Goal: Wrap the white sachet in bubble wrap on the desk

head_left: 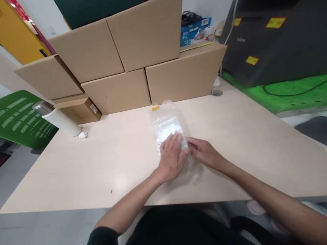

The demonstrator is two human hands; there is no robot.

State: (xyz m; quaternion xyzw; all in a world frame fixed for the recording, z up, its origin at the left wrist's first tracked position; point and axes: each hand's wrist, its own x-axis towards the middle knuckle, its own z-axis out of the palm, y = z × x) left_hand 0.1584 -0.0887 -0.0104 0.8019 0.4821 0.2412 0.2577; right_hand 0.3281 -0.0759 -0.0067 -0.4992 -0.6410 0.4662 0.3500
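A clear plastic bag (165,114) with an orange sticker near its far end lies flat on the table, something white inside it. My left hand (172,154) rests on the bag with its fingers laid out flat, pressing over the white contents. At the bag's right edge, my right hand (204,151) has its thumb and fingers closed on the plastic. Part of the bag is hidden under my left hand, so I cannot make out what the white contents are.
Stacked cardboard boxes (115,92) line the back of the pale table (120,149). At the left stand a white bottle (62,122) with a metallic top, a crumpled white scrap (83,135) and a green chair (16,116). A large dark machine (274,44) sits at the right.
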